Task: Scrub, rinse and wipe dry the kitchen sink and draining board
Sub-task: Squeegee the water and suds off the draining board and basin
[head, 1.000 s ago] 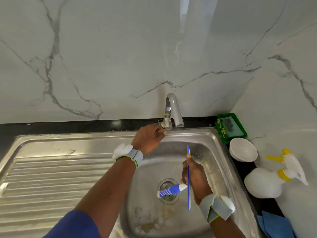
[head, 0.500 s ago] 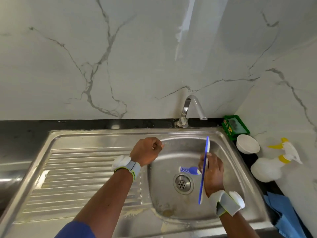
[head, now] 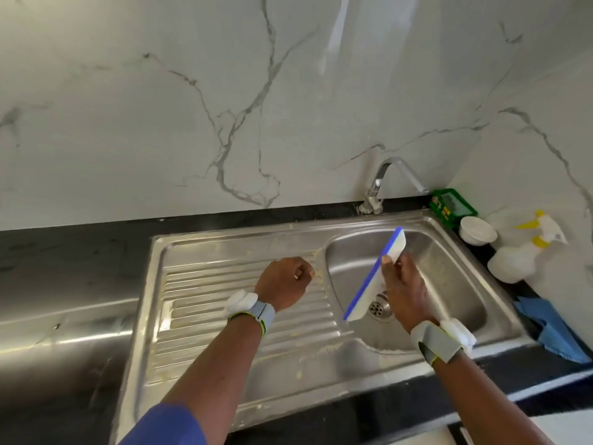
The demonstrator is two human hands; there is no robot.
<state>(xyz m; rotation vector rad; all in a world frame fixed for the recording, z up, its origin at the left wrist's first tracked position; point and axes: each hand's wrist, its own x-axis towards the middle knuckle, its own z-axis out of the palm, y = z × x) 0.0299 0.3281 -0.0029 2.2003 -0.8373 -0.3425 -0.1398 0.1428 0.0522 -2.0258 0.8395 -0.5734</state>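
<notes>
Showing a pressed stainless-steel unit set into a black countertop [head: 64, 252] against a white, grey-veined marble wall [head: 160, 123]. The ribbed draining board [head: 208, 316] takes up the left half, and its parallel grooves run toward the rounded rectangular sink [head: 449, 284] on the right. Pale, dried-looking smears streak the metal along the ridge between board and basin and along the near rim. A round perforated drain strainer [head: 382, 309] sits in the basin floor.

The right hand [head: 402, 290] is over the basin with its fingers and thumb clamped on a squeegee [head: 396, 244], a flat white blade with a blue strip along one long edge. The blade is tilted, its far end toward the tap and its near end above the strainer. Whether it touches the steel cannot be told. The left hand [head: 284, 281] is above the right end of the draining board, just beside the basin edge, with its fingers curled together into a fist that holds nothing visible. Each wrist carries a grey band with a white pod, and a blue sleeve [head: 167, 425] covers the left upper arm.

An angular chrome tap [head: 385, 178] stands at the far rim. In the right corner are a green box [head: 449, 208], a small white bowl [head: 476, 229], a white spray bottle [head: 513, 261] with yellow trim, and a crumpled blue cloth [head: 558, 332].
</notes>
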